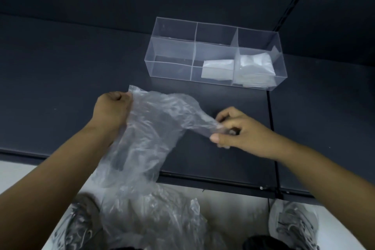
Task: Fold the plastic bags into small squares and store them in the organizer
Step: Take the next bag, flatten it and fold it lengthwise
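Note:
A crumpled clear plastic bag hangs stretched between both hands above the dark table. My left hand is closed on its upper left corner. My right hand pinches the bag's right corner between thumb and fingers. The bag's lower part droops over the table's front edge. A clear acrylic organizer with three compartments stands at the back right. Its middle compartment holds a folded bag, and its right compartment holds another folded bag. The left compartment holds nothing.
A pile of loose clear plastic bags lies below the table's front edge, between two grey shoes on the pale floor. A seam runs front to back through the dark table on the right.

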The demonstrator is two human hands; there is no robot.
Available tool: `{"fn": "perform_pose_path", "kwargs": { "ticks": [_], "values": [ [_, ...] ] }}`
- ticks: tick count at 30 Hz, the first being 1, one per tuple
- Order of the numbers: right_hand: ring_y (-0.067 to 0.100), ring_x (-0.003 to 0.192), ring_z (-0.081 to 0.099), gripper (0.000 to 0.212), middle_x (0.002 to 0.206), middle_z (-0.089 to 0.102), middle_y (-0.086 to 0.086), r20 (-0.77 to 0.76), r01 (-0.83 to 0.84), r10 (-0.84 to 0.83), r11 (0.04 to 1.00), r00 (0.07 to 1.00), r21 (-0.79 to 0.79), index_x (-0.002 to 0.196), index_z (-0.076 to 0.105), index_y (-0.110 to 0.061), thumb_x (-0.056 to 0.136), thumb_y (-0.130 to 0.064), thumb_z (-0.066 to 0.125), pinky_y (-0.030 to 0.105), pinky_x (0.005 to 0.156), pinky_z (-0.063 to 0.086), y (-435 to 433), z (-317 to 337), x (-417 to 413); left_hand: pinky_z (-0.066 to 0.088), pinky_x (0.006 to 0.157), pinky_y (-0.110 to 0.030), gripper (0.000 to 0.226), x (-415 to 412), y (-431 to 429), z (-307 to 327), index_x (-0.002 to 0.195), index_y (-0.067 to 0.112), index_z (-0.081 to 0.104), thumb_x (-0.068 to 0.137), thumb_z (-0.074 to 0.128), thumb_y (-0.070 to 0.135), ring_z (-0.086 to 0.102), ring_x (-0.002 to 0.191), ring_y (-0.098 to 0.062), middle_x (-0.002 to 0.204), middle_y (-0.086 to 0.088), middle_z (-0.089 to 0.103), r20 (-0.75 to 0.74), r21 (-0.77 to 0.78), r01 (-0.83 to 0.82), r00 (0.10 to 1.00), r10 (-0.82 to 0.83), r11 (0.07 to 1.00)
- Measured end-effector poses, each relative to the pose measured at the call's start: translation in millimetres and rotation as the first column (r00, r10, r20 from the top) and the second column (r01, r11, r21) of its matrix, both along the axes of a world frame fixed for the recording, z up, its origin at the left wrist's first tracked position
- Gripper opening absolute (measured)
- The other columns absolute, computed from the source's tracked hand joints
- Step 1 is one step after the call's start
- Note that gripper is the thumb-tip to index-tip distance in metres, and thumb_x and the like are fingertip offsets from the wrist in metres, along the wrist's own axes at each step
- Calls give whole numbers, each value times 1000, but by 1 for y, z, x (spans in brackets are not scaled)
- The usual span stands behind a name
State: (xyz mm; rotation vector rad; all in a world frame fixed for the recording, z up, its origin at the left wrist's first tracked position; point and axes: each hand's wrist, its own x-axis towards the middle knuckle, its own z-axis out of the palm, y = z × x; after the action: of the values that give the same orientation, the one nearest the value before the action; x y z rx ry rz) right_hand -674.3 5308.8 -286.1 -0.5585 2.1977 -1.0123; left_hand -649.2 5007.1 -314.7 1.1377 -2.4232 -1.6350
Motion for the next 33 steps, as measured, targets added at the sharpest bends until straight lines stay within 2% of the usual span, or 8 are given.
{"fn": "perform_pose_path", "kwargs": {
  "ticks": [3, 7, 11, 14, 16, 22, 25, 33],
  "values": [
    [9, 80, 62, 44, 93, 61, -1, 39, 170, -167, 984, 985, -59, 56, 66, -19, 75, -58, 62, 10, 76, 42, 32, 7, -19, 43, 58, -30, 31, -2, -9, -3, 83, 1, 63, 97, 52, 26, 52, 56, -23, 69, -9, 56, 12, -82, -46, 999, 47, 996],
    [3, 56, 60, 39, 62, 66, 7, 135, 445, -427, 882, 894, -158, 66, 61, -8, 75, -45, 68, 15, 60, 47, 54, 9, -42, 45, 36, -17, 28, -14, -2, -4, 75, 6, 60, 98, 53, 19, 60, 37, -9, 60, -7, 61, -21, 106, -48, 999, 50, 993],
    [1, 46, 55, 15, 52, 64, -6, 50, 710, -725, 654, 687, -263, 76, 62, -17, 82, -6, 70, 12, 48, 44, 55, -1, -69, 49, 39, -20, 28, -28, 4, -2, 74, 7, 56, 100, 50, 18, 64, 42, -13, 62, -8, 65, -38, 207, -53, 997, 63, 977],
    [6, 65, 60, 13, 74, 68, -1, -92, 789, -845, 526, 526, -318, 86, 59, -20, 85, -9, 67, 21, 66, 47, 56, -4, -69, 58, 60, -30, 24, -32, 3, 1, 80, 9, 59, 99, 51, 20, 69, 63, -20, 82, -13, 69, -45, 274, -104, 992, 121, 956],
    [13, 75, 59, 13, 85, 65, 3, -165, 739, -818, 570, 551, -359, 85, 58, -24, 88, -13, 64, 25, 72, 47, 46, -1, -49, 59, 66, -31, 24, -25, 1, 6, 84, 12, 60, 99, 50, 28, 70, 72, -19, 89, -9, 70, -15, 330, -120, 991, 133, 936],
    [3, 73, 60, 22, 85, 64, -11, 21, 346, -351, 910, 936, -229, 89, 62, -31, 75, -44, 73, 11, 66, 47, -19, 3, 64, 56, 52, -26, 30, 55, 4, 21, 98, 10, 57, 93, 57, 40, 72, 72, -18, 81, -7, 74, 119, 490, -132, 989, 84, 862],
    [7, 75, 57, 43, 91, 55, -13, 56, 292, -287, 944, 956, -155, 96, 50, -41, 65, -47, 79, 19, 67, 49, -43, -5, 97, 57, 57, -28, 40, 98, 18, 22, 101, 5, 64, 79, 67, 38, 73, 78, -26, 88, -14, 74, 162, 592, -99, 987, 2, 800],
    [3, 92, 49, 64, 107, 41, -13, -315, 403, -429, 903, 846, -147, 109, 32, -37, 68, -37, 82, 17, 75, 45, -77, -27, 87, 55, 55, -20, 17, 105, 42, 21, 65, 11, 75, 66, 72, 28, 73, 69, -19, 82, -15, 74, 124, 679, -27, 989, -79, 734]
  ]
}}
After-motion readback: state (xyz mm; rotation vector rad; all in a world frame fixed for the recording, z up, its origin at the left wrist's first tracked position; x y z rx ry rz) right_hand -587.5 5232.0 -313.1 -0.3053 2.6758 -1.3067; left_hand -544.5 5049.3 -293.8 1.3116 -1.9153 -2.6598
